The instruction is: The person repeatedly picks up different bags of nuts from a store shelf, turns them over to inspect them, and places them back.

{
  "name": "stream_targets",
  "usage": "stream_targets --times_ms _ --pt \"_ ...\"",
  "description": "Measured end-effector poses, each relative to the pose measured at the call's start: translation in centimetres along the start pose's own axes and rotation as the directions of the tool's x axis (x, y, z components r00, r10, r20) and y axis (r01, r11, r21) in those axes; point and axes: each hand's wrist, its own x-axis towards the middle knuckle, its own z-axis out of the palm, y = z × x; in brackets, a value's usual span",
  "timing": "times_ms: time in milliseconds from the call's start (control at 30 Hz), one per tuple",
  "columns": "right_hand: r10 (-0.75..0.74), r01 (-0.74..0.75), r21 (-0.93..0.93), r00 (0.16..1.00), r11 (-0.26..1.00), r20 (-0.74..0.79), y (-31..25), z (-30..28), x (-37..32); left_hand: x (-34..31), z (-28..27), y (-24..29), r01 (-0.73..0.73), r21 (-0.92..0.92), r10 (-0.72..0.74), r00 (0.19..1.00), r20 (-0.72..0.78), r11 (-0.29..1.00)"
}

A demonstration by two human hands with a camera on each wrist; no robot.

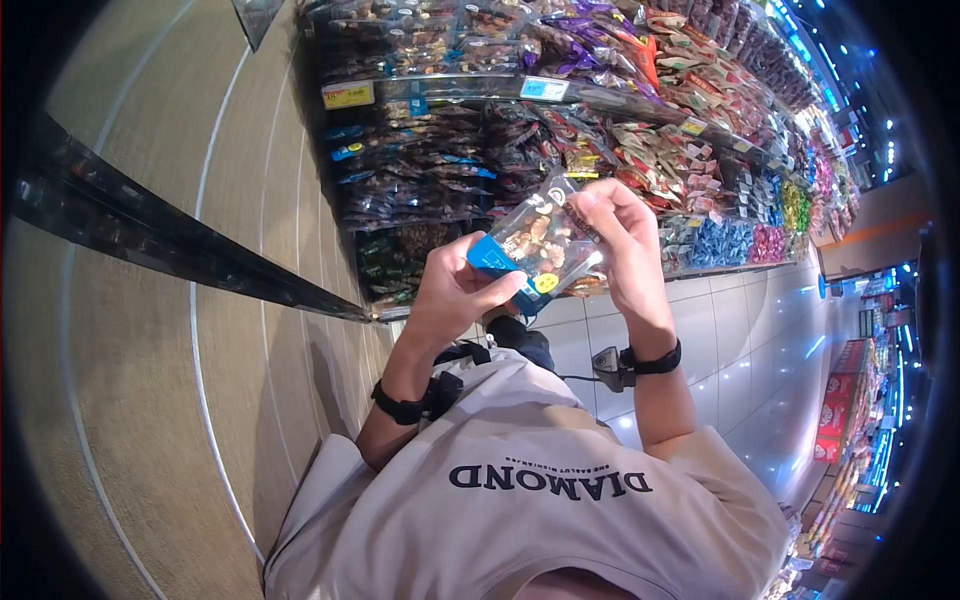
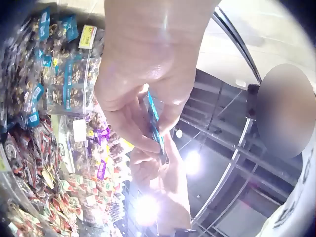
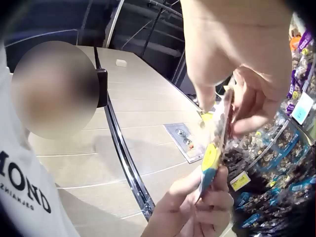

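Both hands hold a clear snack packet (image 1: 541,243) with a blue end, a yellow round sticker and pieces like mixed nuts inside. At the blue end, my left hand (image 1: 452,292) pinches the packet between thumb and fingers. My right hand (image 1: 622,232) grips the opposite, dark-edged end, thumb on the near face. Edge-on, the packet (image 2: 154,118) shows as a thin blue strip between the left fingers in the left wrist view. From the right wrist, the packet (image 3: 213,153) stands between the right hand (image 3: 237,74) above and the left hand (image 3: 192,207) below.
Shelves of packed bags (image 1: 420,165) run along the far side, with a yellow price tag (image 1: 347,94) and a blue-white one (image 1: 544,89). A pale panelled wall (image 1: 150,330) with a dark metal strip (image 1: 190,225) stands on the left. Tiled floor (image 1: 700,330) stretches to the right.
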Motion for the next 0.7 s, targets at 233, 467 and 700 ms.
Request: stream_targets --times_ms 233,467,700 --pt "-0.092 0.205 -0.309 0.934 0.929 0.345 -3.8 3.0 6.0 1.8 -1.3 -2.8 -0.278 -0.116 0.253 0.948 -0.192 0.954" --pt "-0.617 0.784 -0.42 0.62 0.458 0.484 -4.3 13.7 18.1 2.3 -2.7 -4.9 -0.036 -0.011 0.035 0.999 -0.029 0.999" --pt "-0.578 0.905 -0.41 0.396 0.114 0.714 -0.3 17.8 25.2 2.2 -3.0 -5.8 -0.007 -0.009 0.007 0.999 -0.039 1.0"
